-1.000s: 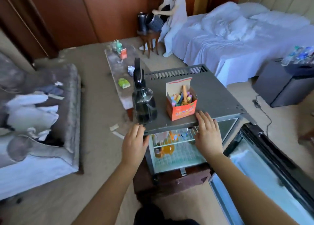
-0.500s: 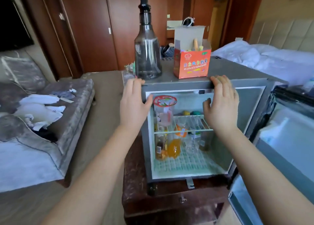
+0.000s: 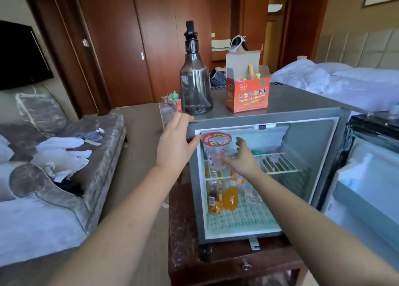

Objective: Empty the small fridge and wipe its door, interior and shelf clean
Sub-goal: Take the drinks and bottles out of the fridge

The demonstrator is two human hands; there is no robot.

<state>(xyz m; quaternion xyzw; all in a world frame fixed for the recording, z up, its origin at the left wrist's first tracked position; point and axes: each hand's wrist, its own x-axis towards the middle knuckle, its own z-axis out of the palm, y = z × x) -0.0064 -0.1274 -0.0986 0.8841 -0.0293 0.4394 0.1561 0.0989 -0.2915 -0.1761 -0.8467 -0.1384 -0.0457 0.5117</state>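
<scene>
Bedroom setting: a grey sofa (image 3: 43, 199) to the left, a bed (image 3: 334, 80) with white linen behind, and a small fridge (image 3: 302, 100) standing on a low wooden counter (image 3: 216, 262) at centre. The fridge door (image 3: 371, 177) is swung fully open to the right. A dark spray bottle (image 3: 195, 85) and an orange carton (image 3: 247, 95) stand on the fridge top. The interior is stocked: a sealed cup (image 3: 216, 154) with a red printed lid sits at the left of the wire shelf (image 3: 278, 163), and below it stand an amber bottle (image 3: 213, 199), an orange drink bottle (image 3: 231, 197) and a clear glass (image 3: 251, 196). The left hand (image 3: 174, 143) lies flat with straight fingers on the fridge's upper left corner, bracing it. The right hand (image 3: 239, 156) is inside the opening, fingers spread beside the cup and gripping nothing; contact with the cup cannot be confirmed. Assessment: the emptying step is at its start, with nothing judged removed and no wiping begun. The next move calls for closing the right hand round the cup and lifting it upright past the door frame, as its film lid may not take tilting.
</scene>
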